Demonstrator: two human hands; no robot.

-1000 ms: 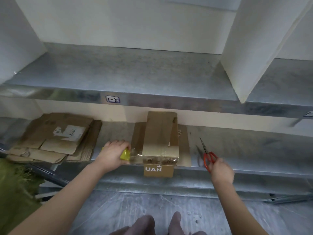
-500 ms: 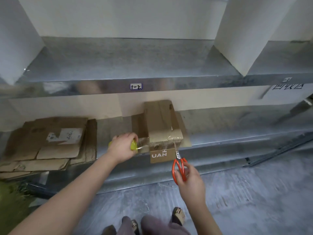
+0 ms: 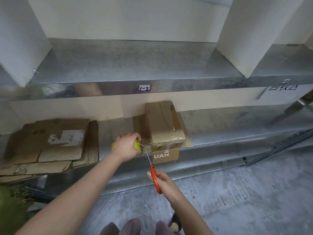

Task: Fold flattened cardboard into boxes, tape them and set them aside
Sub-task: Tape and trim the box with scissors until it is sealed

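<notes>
A folded brown cardboard box (image 3: 160, 126) marked "UAN" lies on the lower metal shelf (image 3: 220, 138), its front overhanging the edge. Clear tape (image 3: 146, 144) stretches from the box's front to a yellow-green tape roll (image 3: 136, 144). My left hand (image 3: 126, 145) grips that roll just left of the box. My right hand (image 3: 163, 183) holds orange-handled scissors (image 3: 155, 177) below the shelf edge, their blades pointing up at the stretched tape between roll and box.
A stack of flattened cardboard (image 3: 50, 145) lies on the same shelf at the left. An upper shelf (image 3: 135, 68) with white dividers runs above. The grey floor (image 3: 237, 200) and my feet are below; something green (image 3: 10, 209) sits at bottom left.
My right hand has carried the scissors from the shelf at the right down and left, so the blades now reach the tape left of the box. My left hand keeps the roll pulled out.
</notes>
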